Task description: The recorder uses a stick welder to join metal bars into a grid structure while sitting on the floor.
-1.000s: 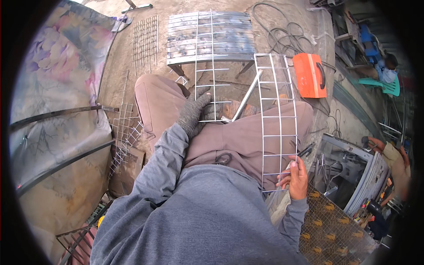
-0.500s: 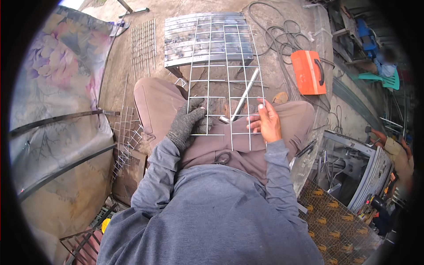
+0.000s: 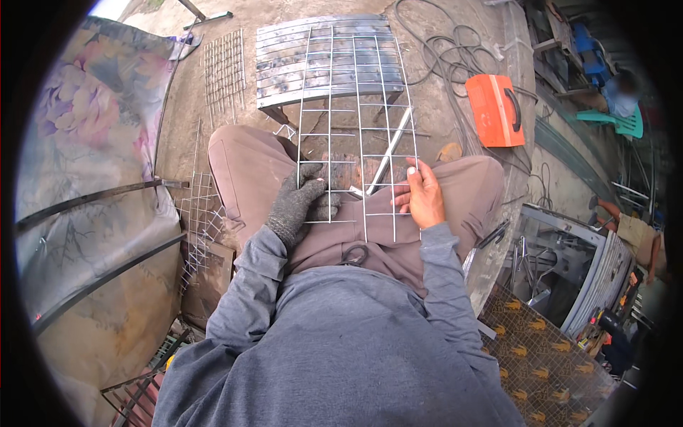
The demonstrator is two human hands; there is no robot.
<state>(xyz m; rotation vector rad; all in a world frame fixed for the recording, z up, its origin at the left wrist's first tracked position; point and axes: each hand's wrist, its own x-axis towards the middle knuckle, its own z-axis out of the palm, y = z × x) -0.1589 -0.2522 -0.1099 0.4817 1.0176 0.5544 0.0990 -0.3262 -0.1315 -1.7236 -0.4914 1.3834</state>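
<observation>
Two strips of welded wire mesh lie side by side above my lap, their far ends over a low slatted metal table point(image 3: 284, 53). On the left strip point(image 3: 329, 135), my left hand point(image 3: 299, 203), in a dark grey knit glove, is closed around the near end. The right strip point(image 3: 388, 128) is held at its near right edge by my bare right hand point(image 3: 425, 198), thumb on top and fingers curled by the wires. The left strip's crosswires stick out toward the right strip. A silvery metal bar point(image 3: 391, 153) lies slanted beneath the right strip.
An orange box with a black handle point(image 3: 494, 110) stands right of my knee, beside coiled cables point(image 3: 455, 50). More mesh point(image 3: 224, 75) lies on the ground at far left. A floral sheet point(image 3: 92, 114) hangs at left. Two people are at the far right, near metal frames point(image 3: 601, 267).
The view has shifted slightly, carrying most things a little left. The left strip's near end has come slightly closer to me relative to the right strip. Both hands keep their holds.
</observation>
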